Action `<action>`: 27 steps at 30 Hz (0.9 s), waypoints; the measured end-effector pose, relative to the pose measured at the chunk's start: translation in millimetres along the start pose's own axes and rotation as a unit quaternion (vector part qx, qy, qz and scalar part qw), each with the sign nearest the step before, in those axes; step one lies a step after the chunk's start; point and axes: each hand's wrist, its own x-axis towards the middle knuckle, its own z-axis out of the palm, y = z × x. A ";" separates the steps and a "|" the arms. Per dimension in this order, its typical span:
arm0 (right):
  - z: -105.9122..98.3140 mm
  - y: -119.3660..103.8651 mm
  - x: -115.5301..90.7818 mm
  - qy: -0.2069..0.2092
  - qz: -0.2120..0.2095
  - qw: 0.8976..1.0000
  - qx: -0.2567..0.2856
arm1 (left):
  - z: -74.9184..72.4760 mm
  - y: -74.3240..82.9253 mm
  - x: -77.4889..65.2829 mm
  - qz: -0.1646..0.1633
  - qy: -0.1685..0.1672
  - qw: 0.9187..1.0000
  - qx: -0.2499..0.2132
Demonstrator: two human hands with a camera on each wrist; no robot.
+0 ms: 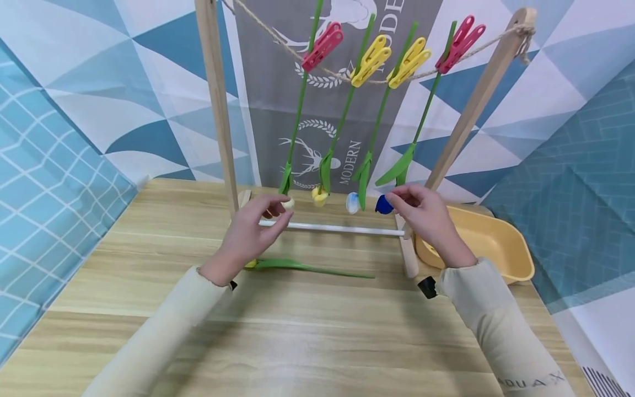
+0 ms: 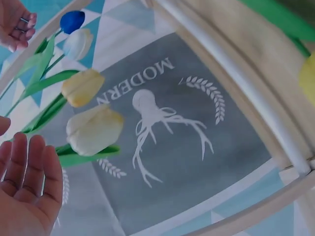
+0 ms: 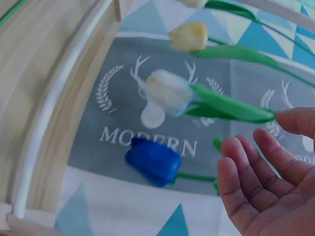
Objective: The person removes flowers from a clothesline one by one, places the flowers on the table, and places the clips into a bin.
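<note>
Artificial tulips hang heads-down from a rope on a wooden frame. My left hand (image 1: pixel 253 231) is beside the cream tulip (image 2: pixel 96 130), fingers loosely bent and holding nothing. Next to that flower hang a pale yellow tulip (image 1: pixel 319 196) and a white-blue tulip (image 3: pixel 168 92). At the right end, my right hand (image 1: pixel 421 212) is by the blue tulip (image 3: pixel 155 162), its fingers relaxed and apart from the thumb. In the right wrist view the thumb overlaps the tip of a green leaf (image 3: pixel 236 108). Red and yellow clothespins, such as the left red clothespin (image 1: pixel 322 46), grip the stems.
A yellow tulip (image 1: pixel 297 265) lies on the wooden table (image 1: pixel 317 342) in front of the frame. The frame has two wooden posts, including the left post (image 1: pixel 217 99), and a white crossbar (image 1: pixel 342 228). An orange-yellow basin (image 1: pixel 526 264) stands at the right.
</note>
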 end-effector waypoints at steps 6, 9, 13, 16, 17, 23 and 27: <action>6.7 -11.9 4.6 -0.005 -0.017 1.000 0.012 | -6.9 -0.2 7.7 -0.013 0.023 1.000 -0.012; 7.9 -16.6 6.2 -0.003 -0.026 1.000 0.008 | -9.2 -1.1 11.2 -0.028 0.026 0.999 -0.028; 8.3 -23.8 8.6 -0.001 -0.032 0.999 0.016 | -12.3 -3.1 16.4 -0.055 0.039 0.996 -0.054; 7.9 -29.8 9.7 -0.001 -0.031 0.999 0.028 | -14.5 -4.1 19.8 -0.075 0.047 0.994 -0.067; 7.8 -31.2 10.2 -0.001 -0.031 0.999 0.031 | -15.2 -3.9 20.7 -0.080 0.049 0.993 -0.070; 5.8 -39.8 11.4 0.000 -0.042 0.998 0.038 | -18.4 -2.4 24.7 -0.093 0.057 0.991 -0.076; 4.7 -46.5 12.2 0.006 -0.053 0.998 0.039 | -20.6 -1.5 27.0 -0.104 0.067 0.989 -0.078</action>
